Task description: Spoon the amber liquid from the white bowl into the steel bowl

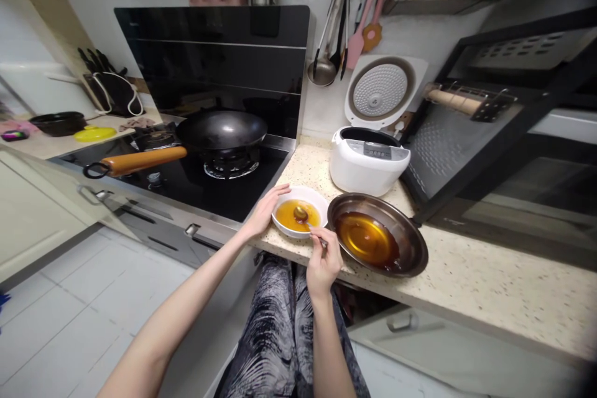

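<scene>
Two hands at a white bowl (291, 233) on a kitchen desk (471, 277), a spoon (301, 214) dipped in its yellow liquid (284, 214).

The bowl sits near the desk's front edge, beside a dark pan (415, 247) of amber liquid; whether the rims touch cannot be told. The right hand (325, 258) has its grip closed on the spoon's handle, while the left hand (268, 212) rests against the bowl's left side, its grip apart, fingers extended along the rim. For a clean stir, the judgement here is to keep the spoon's head low and the strokes small and even, lest liquid slop over the shallow wall; the left hand should hold firm so the bowl slides neither toward the edge nor against the pan.
</scene>
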`<state>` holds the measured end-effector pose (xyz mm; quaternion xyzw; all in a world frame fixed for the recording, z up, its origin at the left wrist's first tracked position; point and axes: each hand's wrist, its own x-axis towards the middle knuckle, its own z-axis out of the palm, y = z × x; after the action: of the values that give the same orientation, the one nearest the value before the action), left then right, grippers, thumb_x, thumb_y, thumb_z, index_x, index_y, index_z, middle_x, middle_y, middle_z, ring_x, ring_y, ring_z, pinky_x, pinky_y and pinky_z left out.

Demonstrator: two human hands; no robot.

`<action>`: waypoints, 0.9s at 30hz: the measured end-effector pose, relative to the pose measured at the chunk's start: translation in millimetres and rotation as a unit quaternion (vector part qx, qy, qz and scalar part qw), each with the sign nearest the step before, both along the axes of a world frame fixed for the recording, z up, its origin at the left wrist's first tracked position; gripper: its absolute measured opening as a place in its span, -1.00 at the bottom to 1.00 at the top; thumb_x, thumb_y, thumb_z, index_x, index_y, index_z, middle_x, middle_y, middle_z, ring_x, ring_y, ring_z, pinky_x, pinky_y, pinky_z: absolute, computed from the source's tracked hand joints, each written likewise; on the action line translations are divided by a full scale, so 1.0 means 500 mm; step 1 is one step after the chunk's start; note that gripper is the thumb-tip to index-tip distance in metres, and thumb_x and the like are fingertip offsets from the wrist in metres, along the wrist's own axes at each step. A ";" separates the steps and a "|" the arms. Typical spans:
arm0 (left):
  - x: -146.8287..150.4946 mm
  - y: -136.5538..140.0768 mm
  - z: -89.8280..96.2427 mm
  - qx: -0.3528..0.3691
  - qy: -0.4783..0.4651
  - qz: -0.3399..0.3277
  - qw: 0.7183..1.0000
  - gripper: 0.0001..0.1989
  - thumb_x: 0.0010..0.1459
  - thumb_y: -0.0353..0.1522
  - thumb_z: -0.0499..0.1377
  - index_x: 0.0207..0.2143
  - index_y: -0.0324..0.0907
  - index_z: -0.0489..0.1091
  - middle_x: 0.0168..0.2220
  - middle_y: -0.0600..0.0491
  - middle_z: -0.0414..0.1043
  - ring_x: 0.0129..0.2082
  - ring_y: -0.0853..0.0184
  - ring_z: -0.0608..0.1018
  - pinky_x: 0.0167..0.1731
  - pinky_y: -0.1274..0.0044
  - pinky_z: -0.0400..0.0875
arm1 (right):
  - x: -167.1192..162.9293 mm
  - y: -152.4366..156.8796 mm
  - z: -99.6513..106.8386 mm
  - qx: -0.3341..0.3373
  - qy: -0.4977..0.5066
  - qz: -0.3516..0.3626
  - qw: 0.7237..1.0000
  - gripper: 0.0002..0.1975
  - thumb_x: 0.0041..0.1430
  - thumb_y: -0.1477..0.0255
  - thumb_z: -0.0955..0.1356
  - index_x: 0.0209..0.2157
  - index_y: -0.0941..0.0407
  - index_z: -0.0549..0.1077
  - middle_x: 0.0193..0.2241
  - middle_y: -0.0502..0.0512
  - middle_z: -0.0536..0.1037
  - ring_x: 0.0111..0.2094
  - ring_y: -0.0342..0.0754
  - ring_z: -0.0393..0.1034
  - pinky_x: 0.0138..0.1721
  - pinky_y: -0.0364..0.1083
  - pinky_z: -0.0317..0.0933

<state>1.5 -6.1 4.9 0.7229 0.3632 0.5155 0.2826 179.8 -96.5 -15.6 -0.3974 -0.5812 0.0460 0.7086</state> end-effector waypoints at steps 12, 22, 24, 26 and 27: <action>-0.001 0.004 -0.002 0.009 0.006 0.007 1.000 -0.52 0.43 -0.19 -0.10 0.12 -0.20 0.47 0.29 -0.10 0.34 0.32 0.17 0.36 0.41 0.23 0.09 | -0.011 -0.011 -0.014 0.011 0.047 -0.008 0.999 -0.86 0.37 0.49 0.28 -0.22 0.08 0.49 -0.26 0.11 0.61 -0.17 -0.04 0.54 -0.09 0.01 0.42; -0.003 0.012 -0.009 0.012 0.009 0.016 1.000 -0.52 0.43 -0.17 -0.11 0.12 -0.18 0.47 0.29 -0.08 0.35 0.33 0.17 0.35 0.42 0.22 0.07 | 0.004 -0.029 0.025 0.017 0.036 -0.003 0.999 -0.85 0.37 0.52 0.29 -0.24 0.08 0.50 -0.28 0.09 0.60 -0.19 -0.07 0.53 -0.10 -0.02 0.42; -0.003 0.013 -0.011 0.013 0.007 0.015 1.000 -0.52 0.43 -0.18 -0.11 0.12 -0.18 0.47 0.29 -0.08 0.35 0.33 0.17 0.35 0.42 0.22 0.06 | 0.006 -0.032 0.032 0.020 0.032 -0.003 0.999 -0.85 0.36 0.53 0.29 -0.23 0.08 0.50 -0.28 0.08 0.60 -0.19 -0.08 0.52 -0.10 -0.03 0.42; -0.003 0.014 -0.011 0.012 0.004 0.012 1.000 -0.52 0.43 -0.18 -0.11 0.12 -0.19 0.47 0.29 -0.09 0.34 0.33 0.18 0.35 0.42 0.23 0.06 | 0.009 -0.035 0.039 0.029 0.033 -0.005 0.999 -0.85 0.35 0.55 0.30 -0.23 0.08 0.50 -0.28 0.08 0.60 -0.19 -0.08 0.52 -0.10 -0.03 0.42; -0.003 0.014 -0.011 0.012 0.003 0.010 1.000 -0.52 0.43 -0.18 -0.11 0.12 -0.20 0.47 0.29 -0.10 0.34 0.33 0.18 0.35 0.42 0.23 0.05 | 0.011 -0.036 0.043 0.033 0.035 -0.006 0.999 -0.85 0.35 0.55 0.30 -0.23 0.08 0.50 -0.28 0.08 0.60 -0.20 -0.08 0.52 -0.10 -0.03 0.42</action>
<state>-0.1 1.0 -0.6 0.7239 0.3654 0.5204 0.2676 185.4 -114.4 5.9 -0.3754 -0.5547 0.0363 0.7417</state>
